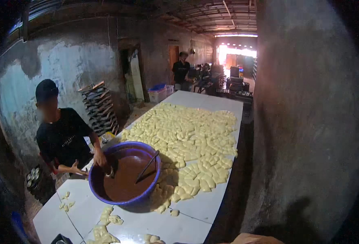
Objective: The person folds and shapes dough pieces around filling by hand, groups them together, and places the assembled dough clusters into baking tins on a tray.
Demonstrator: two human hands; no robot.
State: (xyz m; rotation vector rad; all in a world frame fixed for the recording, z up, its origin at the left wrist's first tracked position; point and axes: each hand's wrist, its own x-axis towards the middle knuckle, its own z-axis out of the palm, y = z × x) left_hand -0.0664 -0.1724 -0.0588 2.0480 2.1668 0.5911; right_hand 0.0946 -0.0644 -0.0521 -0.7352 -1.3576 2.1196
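Observation:
At the lower edge, right of the table, a small patch of skin shows, which looks like part of my right hand (256,239); its fingers are out of sight. My left hand is out of the picture. Nearest to me on the white table (175,227) lie pale yellow dough pieces (102,235). Beyond them stands a large purple-blue tub (124,202) of brown paste (130,175), with a dark stick-like tool (147,166) leaning in it. A co-worker's hand (101,159) reaches into the tub at its left side, around something too small to make out.
Many dough pieces (187,138) cover the table's far part. A co-worker in black (63,134) stands at the left edge; another person (181,71) stands farther back. Stacked trays (98,105) lean by the left wall. A grey wall (305,122) runs close along the right.

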